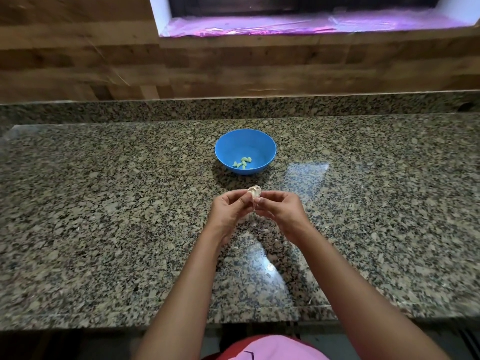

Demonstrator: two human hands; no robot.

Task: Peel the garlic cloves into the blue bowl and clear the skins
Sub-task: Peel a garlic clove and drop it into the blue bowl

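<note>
Held up off the counter (104,203), on the near side of the blue bowl (270,149) and apart from it: a garlic clove (254,191). Pinched from the left by the left hand (230,207), fingers curled in on it. Pinched from the right by the right hand (279,206), thumb and fingertips closed on the skin. Already sitting in the bowl, a few peeled cloves (242,162). Trailing down between the hands, what looks like a thin strip of skin (255,207).

Now, to do this bit well: keep the left grip steady on the body, pull with the right along the length rather than across, and take long strips instead of crumbs. Work over one patch of counter, to keep the skins together for clearing.

Seems to lie near to far, with the far end poking out past the fingertips toward the bowl. Cannot tell tip from root end.
</note>
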